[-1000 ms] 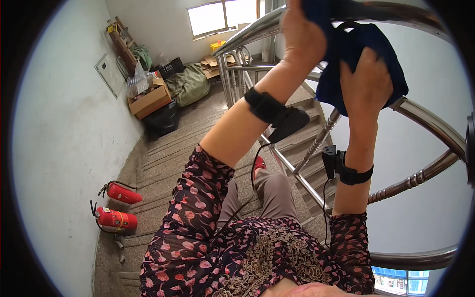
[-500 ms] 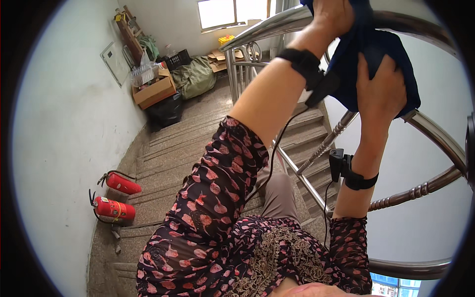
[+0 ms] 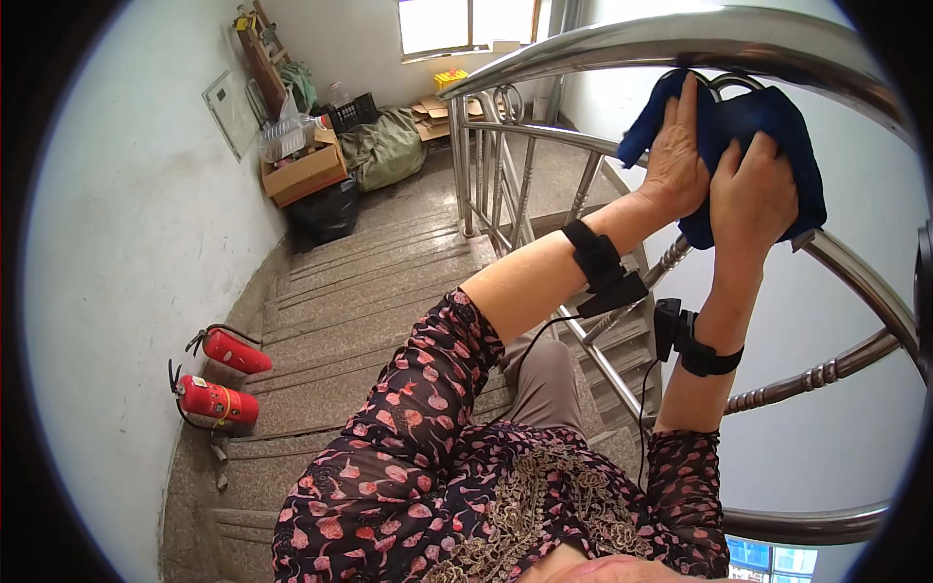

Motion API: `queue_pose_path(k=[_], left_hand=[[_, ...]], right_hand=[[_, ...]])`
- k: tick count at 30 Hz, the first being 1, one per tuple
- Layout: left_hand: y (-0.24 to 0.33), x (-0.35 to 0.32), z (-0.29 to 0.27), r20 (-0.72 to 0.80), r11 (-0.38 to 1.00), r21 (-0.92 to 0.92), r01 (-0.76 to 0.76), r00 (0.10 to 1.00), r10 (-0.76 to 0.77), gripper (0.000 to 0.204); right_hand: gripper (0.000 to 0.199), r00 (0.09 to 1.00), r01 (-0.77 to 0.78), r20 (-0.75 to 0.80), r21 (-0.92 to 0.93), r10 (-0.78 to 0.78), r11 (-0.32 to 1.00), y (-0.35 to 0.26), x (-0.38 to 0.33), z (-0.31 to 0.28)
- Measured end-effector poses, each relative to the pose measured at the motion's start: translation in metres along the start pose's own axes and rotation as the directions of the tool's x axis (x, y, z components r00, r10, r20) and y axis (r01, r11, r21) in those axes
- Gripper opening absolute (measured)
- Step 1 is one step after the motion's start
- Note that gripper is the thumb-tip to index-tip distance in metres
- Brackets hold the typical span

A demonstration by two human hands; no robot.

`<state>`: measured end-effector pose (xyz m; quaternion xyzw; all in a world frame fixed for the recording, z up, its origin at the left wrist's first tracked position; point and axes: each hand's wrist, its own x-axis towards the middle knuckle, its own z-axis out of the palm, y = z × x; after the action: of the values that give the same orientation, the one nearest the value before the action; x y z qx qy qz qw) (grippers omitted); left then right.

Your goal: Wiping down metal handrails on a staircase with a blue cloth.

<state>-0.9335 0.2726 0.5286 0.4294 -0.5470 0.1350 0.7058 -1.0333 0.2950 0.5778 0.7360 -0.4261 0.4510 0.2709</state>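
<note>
A dark blue cloth (image 3: 729, 121) is draped over the metalwork just below the curved steel handrail (image 3: 622, 46). My left hand (image 3: 675, 163) has hold of the cloth's left part, its fingers stretched upward along it and a loose flap hanging out beside them. Close by, my right hand (image 3: 756, 194) presses into the cloth with bent fingers, the knuckles toward me. Rings of the railing (image 3: 743, 82) show above the cloth; the metal under it is hidden. Each wrist wears a black strap with a small device, the left strap (image 3: 593, 255) and the right strap (image 3: 709, 358).
Stone stairs (image 3: 360, 301) run down to a landing. Two red fire extinguishers (image 3: 219, 400) stand by the left wall. On the landing are a cardboard box (image 3: 306, 175), a green sack (image 3: 384, 151) and a black bag (image 3: 326, 212). Steel balusters (image 3: 530, 180) line the stair's right side.
My left hand has come down from the top handrail, bringing its end of the blue cloth beside my right hand. My right hand stays in nearly the same place on the cloth.
</note>
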Motion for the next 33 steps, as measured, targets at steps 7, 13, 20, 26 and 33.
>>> queue_pose_path(k=[7,13,20,26,33], left_hand=[[0.005,-0.012,-0.013,0.079,0.982,-0.093,0.162,0.985,-0.155,0.048],[0.009,-0.031,-0.025,0.069,0.998,0.031,-0.045,0.997,0.043,0.051],[0.01,-0.089,-0.075,0.233,0.949,0.002,0.315,0.923,-0.306,0.032],[0.008,-0.123,-0.106,0.476,0.855,0.243,0.457,0.712,-0.516,0.027],[-0.004,-0.115,-0.115,0.489,0.79,0.346,0.506,0.622,-0.612,0.034]], right_hand=[[0.016,0.979,0.136,-0.159,0.041,-0.128,0.99,0.005,-0.016,0.007],[0.02,0.925,0.324,-0.291,0.259,-0.246,0.91,-0.001,-0.054,0.011],[0.019,0.976,-0.064,0.187,0.745,-0.116,0.665,-0.001,-0.095,-0.02],[0.03,0.809,-0.392,0.579,0.661,-0.103,0.64,0.031,-0.135,0.004],[0.026,0.92,-0.02,0.304,0.665,-0.246,0.746,0.055,-0.146,0.018]])
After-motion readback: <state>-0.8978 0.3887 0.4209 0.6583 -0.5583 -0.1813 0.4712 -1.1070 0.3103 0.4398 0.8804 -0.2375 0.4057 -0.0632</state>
